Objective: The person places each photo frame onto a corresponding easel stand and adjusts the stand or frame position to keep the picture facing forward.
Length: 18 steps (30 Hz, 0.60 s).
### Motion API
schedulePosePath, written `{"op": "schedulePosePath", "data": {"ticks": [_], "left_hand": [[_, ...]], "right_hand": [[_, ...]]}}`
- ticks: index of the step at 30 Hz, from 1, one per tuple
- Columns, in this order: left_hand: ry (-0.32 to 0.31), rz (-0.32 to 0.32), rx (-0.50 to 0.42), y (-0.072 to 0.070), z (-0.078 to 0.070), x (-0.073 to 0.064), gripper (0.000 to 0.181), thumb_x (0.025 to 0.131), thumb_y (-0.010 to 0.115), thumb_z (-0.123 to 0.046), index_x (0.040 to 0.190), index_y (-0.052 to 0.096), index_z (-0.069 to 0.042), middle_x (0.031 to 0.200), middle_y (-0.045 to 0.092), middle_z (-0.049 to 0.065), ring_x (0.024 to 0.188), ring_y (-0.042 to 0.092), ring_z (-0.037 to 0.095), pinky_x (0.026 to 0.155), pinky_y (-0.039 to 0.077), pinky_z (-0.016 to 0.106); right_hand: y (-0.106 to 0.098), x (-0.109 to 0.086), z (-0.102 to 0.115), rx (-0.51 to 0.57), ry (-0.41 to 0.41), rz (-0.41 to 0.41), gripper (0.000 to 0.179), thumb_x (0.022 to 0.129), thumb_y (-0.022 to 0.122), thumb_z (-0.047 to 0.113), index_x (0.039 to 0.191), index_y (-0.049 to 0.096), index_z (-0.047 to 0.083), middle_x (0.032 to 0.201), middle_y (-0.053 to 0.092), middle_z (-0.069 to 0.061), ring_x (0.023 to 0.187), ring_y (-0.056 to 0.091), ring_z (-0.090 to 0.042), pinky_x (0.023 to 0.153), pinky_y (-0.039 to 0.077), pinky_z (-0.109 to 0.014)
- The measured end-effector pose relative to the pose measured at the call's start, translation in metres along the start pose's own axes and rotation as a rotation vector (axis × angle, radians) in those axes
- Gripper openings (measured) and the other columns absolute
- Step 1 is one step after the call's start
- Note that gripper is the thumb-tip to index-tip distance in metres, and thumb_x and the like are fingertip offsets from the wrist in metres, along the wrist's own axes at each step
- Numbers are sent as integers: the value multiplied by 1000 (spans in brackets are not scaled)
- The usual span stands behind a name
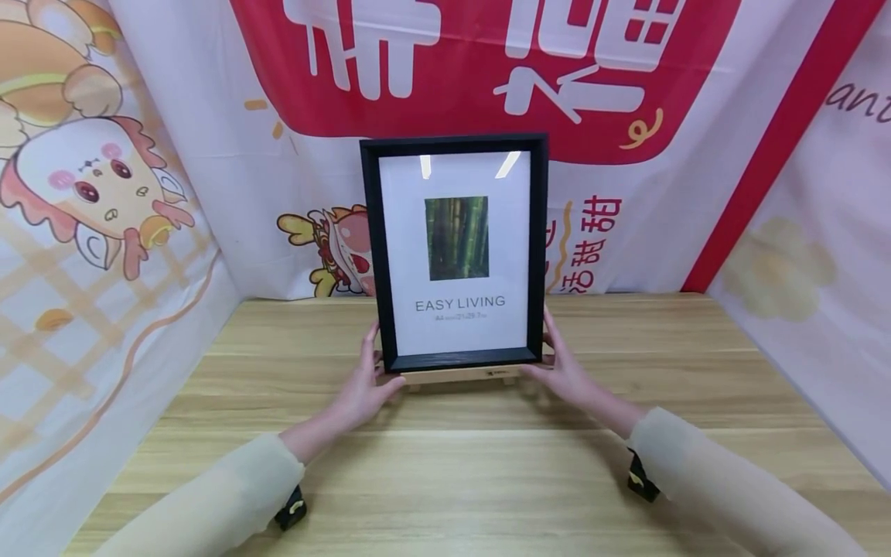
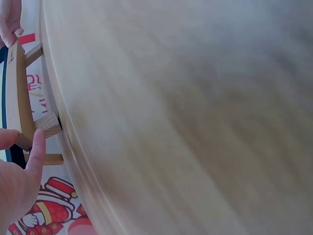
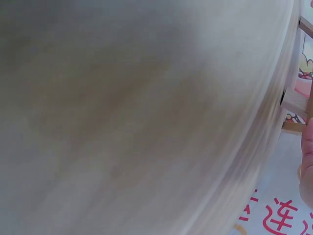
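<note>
A black picture frame [image 1: 458, 298] with a bamboo print and the words "EASY LIVING" stands nearly upright on the ledge [image 1: 452, 377] of a small wooden easel. My left hand [image 1: 365, 389] holds the easel at the left end of that ledge, thumb in front and fingers reaching behind. In the left wrist view, finger and thumb straddle the ledge end beside a wooden leg [image 2: 49, 125]. At the other end, my right hand [image 1: 565, 375] grips the easel with its thumb along the ledge. The right wrist view catches only part of this hand [image 3: 307, 166]. The frame hides most of the easel.
The wood-grain table [image 1: 445, 480] carries the easel towards its back edge. A white cloth with a red printed panel [image 1: 320, 108] hangs close behind the frame. Printed cloth walls stand on the left [image 1: 90, 325] and right [image 1: 786, 193].
</note>
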State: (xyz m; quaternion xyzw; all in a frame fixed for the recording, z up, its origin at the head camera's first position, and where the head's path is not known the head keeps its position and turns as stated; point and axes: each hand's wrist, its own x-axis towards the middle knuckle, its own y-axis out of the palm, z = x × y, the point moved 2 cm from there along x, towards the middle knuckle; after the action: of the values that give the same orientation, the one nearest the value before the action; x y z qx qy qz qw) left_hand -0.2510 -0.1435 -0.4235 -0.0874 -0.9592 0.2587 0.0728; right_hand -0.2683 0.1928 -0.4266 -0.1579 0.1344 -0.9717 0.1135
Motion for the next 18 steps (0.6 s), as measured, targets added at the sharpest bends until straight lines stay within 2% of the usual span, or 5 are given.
{"op": "schedulePosePath", "data": {"ticks": [7,12,18], "left_hand": [[16,9,-37,10,-5,4,108,88,70,-3,153,-8,-40,146,30,35,127,42,47,98,46,48],[18,15,-35,15,-8,7,108,88,71,-4,153,-7,-41,147,31,33,129,42,46,98,45,48],[41,23,-55,21,-10,9,107,88,70,-1,154,-4,-40,147,33,31,130,40,45,99,45,49]], "right_hand": [[-11,-11,1,-34,43,-5,112,84,68,-11,156,-5,32,151,22,-27,127,39,-46,93,50,-40],[-17,-18,0,-45,83,-13,111,85,69,-7,156,-6,35,146,27,-32,124,43,-49,90,52,-40],[-21,-25,1,-31,82,-21,112,84,69,-10,156,-7,32,144,27,-35,113,50,-53,84,55,-34]]}}
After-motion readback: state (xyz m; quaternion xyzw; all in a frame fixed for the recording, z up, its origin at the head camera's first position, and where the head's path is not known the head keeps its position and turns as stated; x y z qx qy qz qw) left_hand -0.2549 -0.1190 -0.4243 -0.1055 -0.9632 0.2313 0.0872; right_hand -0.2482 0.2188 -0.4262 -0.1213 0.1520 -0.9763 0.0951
